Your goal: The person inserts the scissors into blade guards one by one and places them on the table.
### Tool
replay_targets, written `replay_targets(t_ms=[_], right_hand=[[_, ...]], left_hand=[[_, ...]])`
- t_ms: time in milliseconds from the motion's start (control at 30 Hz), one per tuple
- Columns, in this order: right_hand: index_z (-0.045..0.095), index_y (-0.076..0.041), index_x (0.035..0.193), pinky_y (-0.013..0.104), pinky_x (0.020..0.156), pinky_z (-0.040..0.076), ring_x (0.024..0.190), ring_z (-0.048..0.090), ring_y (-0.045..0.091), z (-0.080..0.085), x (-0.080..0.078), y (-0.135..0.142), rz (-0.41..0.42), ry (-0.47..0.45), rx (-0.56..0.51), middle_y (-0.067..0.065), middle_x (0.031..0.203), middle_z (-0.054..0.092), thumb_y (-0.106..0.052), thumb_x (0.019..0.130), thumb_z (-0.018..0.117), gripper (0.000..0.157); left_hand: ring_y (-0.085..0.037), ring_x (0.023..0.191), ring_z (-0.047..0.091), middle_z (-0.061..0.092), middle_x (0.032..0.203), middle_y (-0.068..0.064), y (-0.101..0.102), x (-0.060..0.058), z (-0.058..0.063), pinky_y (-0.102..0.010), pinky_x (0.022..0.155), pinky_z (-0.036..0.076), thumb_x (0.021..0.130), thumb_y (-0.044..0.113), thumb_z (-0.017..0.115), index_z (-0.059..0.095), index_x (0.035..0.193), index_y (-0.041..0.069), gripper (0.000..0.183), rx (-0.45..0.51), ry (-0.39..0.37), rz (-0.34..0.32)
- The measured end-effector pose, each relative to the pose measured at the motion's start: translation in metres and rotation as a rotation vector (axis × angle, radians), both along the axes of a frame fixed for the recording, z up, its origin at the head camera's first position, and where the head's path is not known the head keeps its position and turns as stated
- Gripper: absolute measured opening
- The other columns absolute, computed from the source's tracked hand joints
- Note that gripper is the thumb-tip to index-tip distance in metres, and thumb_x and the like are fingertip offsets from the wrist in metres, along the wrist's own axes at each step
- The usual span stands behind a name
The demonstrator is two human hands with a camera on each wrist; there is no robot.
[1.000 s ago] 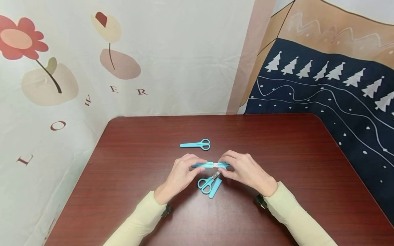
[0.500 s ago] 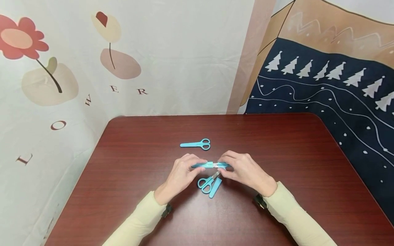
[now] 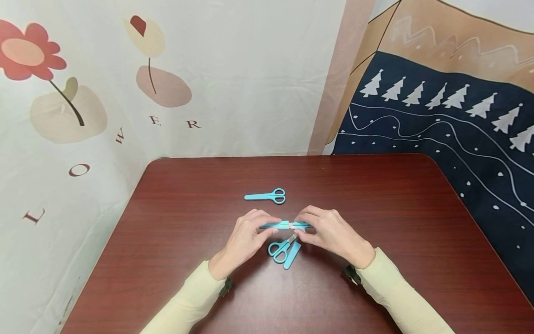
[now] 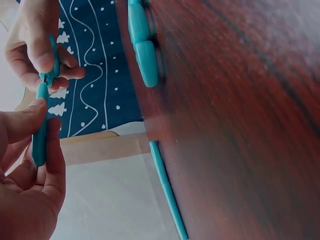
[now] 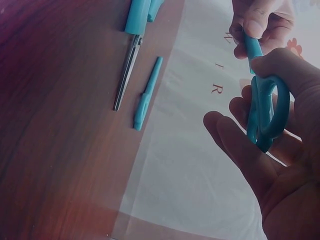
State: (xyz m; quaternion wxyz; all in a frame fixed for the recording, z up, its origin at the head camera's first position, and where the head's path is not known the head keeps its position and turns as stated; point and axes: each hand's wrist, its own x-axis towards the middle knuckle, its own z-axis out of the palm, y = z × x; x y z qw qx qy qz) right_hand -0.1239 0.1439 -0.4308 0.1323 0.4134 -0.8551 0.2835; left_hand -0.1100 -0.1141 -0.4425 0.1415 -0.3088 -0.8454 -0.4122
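Above the middle of the table, my left hand [image 3: 246, 236] pinches a light blue scissors sheath [image 3: 282, 225] between thumb and fingers. My right hand [image 3: 335, 234] holds a pair of scissors [image 5: 283, 110] by its blue handles, with the thumb pressing near the pivot. The blades point left and sit mostly inside the sheath. A short strip of metal shows between sheath and handles in the head view. Just below the hands lies a second pair of scissors [image 3: 285, 246] with bare blades, a loose blue sheath [image 3: 292, 255] beside it.
Farther back on the dark red wooden table [image 3: 200, 195] lies a third pair of scissors [image 3: 260, 197], its blades covered by a blue sheath. A pale flower-print cloth [image 3: 250, 93] hangs behind the table, and a navy tree-print cloth [image 3: 417, 125] hangs at right.
The bare strip of blade between sheath and handles has become slightly shorter, as my right hand has shifted a little to the left. My left hand and the things on the table stay put.
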Motion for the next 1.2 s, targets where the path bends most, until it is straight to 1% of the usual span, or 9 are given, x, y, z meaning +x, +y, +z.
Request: replay_targets(t_ms=[167, 300, 400, 667, 933, 1100, 1200], right_hand=[[0.075, -0.007, 0.101, 0.020, 0.069, 0.057, 0.078, 0.069, 0.008, 0.0032, 0.0018, -0.0005, -0.006, 0.007, -0.001, 0.000, 0.101, 0.069, -0.015, 0.082, 0.089, 0.025], [0.076, -0.008, 0.100, 0.019, 0.069, 0.057, 0.079, 0.068, 0.006, 0.0044, 0.0028, -0.0007, -0.006, 0.015, 0.006, -0.001, 0.101, 0.069, -0.016, 0.083, 0.089, 0.022], [0.076, -0.009, 0.100, 0.020, 0.069, 0.057, 0.080, 0.068, 0.006, 0.0045, 0.0031, -0.0008, -0.003, 0.016, 0.006, -0.001, 0.101, 0.069, -0.016, 0.083, 0.089, 0.022], [0.076, -0.008, 0.100, 0.018, 0.066, 0.056, 0.076, 0.068, 0.008, 0.0046, 0.0036, -0.0014, 0.004, 0.009, 0.006, 0.000, 0.101, 0.069, -0.014, 0.082, 0.089, 0.023], [0.076, -0.007, 0.100, 0.018, 0.066, 0.056, 0.077, 0.068, 0.007, 0.0046, 0.0034, -0.0017, 0.007, 0.012, 0.008, 0.000, 0.101, 0.069, -0.014, 0.081, 0.090, 0.024], [0.076, -0.007, 0.100, 0.018, 0.067, 0.056, 0.078, 0.068, 0.007, 0.0051, 0.0040, -0.0017, 0.010, 0.006, 0.011, 0.000, 0.102, 0.069, -0.014, 0.081, 0.090, 0.024], [0.076, -0.007, 0.100, 0.019, 0.068, 0.056, 0.079, 0.068, 0.007, 0.0054, 0.0042, -0.0019, 0.013, 0.008, 0.011, 0.000, 0.101, 0.069, -0.014, 0.082, 0.089, 0.024]], left_hand=[[-0.014, 0.087, 0.063, 0.073, 0.093, 0.003, 0.0005, 0.0007, 0.0013, -0.023, 0.069, 0.057, 0.083, 0.002, 0.085, 0.081, 0.104, 0.008, 0.022, 0.004, -0.001, -0.001], [-0.014, 0.086, 0.064, 0.073, 0.092, 0.003, 0.0010, 0.0008, 0.0022, -0.026, 0.067, 0.057, 0.082, 0.003, 0.086, 0.081, 0.102, 0.008, 0.021, 0.004, 0.004, -0.001], [-0.014, 0.086, 0.064, 0.073, 0.091, 0.003, 0.0011, 0.0007, 0.0023, -0.028, 0.066, 0.057, 0.082, 0.003, 0.086, 0.081, 0.101, 0.008, 0.021, 0.008, 0.007, -0.006], [-0.015, 0.085, 0.063, 0.073, 0.091, 0.002, 0.0003, 0.0012, 0.0021, -0.027, 0.064, 0.056, 0.082, 0.003, 0.086, 0.081, 0.101, 0.007, 0.021, 0.014, 0.015, -0.023], [-0.015, 0.085, 0.063, 0.073, 0.091, 0.002, 0.0011, 0.0018, 0.0027, -0.032, 0.064, 0.057, 0.082, 0.004, 0.086, 0.081, 0.102, 0.007, 0.021, 0.007, -0.008, -0.021], [-0.017, 0.086, 0.064, 0.073, 0.093, 0.003, 0.0015, 0.0025, 0.0033, -0.031, 0.065, 0.057, 0.084, 0.005, 0.085, 0.081, 0.103, 0.008, 0.020, -0.005, -0.036, -0.015], [-0.017, 0.086, 0.064, 0.073, 0.093, 0.003, 0.0017, 0.0030, 0.0038, -0.029, 0.066, 0.056, 0.084, 0.005, 0.085, 0.081, 0.103, 0.008, 0.020, -0.010, -0.038, -0.013]])
